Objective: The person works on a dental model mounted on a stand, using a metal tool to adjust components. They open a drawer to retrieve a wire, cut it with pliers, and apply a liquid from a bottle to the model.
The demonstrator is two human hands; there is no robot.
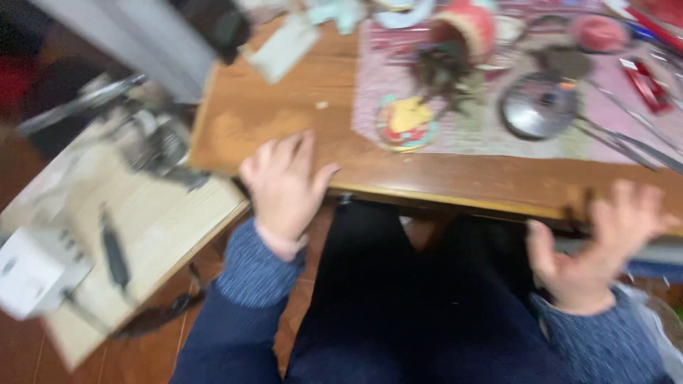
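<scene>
The picture is blurred by motion. My left hand rests palm down on the near edge of a wooden table, fingers spread, holding nothing. My right hand hangs in the air just below and in front of the table's edge, fingers apart and empty. Both arms wear blue knitted sleeves. Nearest my left hand on the table is a small round red and yellow object at the edge of a pink patterned mat.
On the mat lie a round metal dish, a tipped red pot with a dark plant, long metal tools and red items. A lower pale wooden board at the left bears metal gear and a white device. Dark trousers are below.
</scene>
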